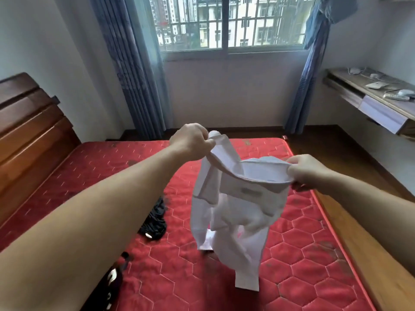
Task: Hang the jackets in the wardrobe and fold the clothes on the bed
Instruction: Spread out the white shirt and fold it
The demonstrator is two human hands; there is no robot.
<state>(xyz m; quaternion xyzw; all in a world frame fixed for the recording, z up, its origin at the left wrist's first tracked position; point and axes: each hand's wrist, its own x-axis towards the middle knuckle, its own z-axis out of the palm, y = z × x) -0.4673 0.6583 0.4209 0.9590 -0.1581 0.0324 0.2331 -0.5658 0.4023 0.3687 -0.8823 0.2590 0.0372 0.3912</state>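
Note:
A white long-sleeved shirt (238,212) hangs in the air above the red quilted mattress (303,254). My left hand (190,141) grips its collar at the upper left. My right hand (307,170) pinches the collar at the right, so the collar is stretched between both hands. The sleeves and body dangle down, and one cuff reaches close to the mattress. A crumpled black garment (156,223) lies on the mattress left of the shirt. Another dark garment with white marks (112,281) lies near the bottom left, partly hidden by my left arm.
A wooden headboard (29,122) stands at the left. The bed's wooden side rail (359,254) runs along the right. A wall-mounted desk (377,95) with small items is at the right. Blue curtains (139,75) frame a barred window ahead.

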